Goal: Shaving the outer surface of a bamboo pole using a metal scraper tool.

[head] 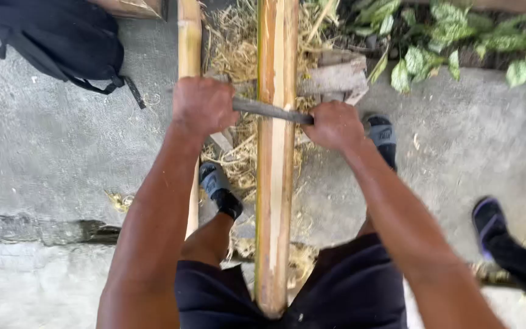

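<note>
**Two-handed scraping of a bamboo pole**

The bamboo pole (275, 152) runs lengthwise away from the person, its near end braced between the thighs and its far end resting on a wooden block (336, 78). Across the pole lies a dark blade (269, 111); the left hand (202, 106) is clenched around one end just left of the pole, the right hand (334, 125) clenched around the other end just right of it. The pole's upper face shows pale, stripped wood along most of its visible length (judged largely done), while orange-brown skin remains along its edges. Straw-like shavings (232, 42) lie heaped left of the pole. A second, unstripped pole (189, 36) lies just left of the shavings; a black backpack (56, 36) sits well left.
</note>
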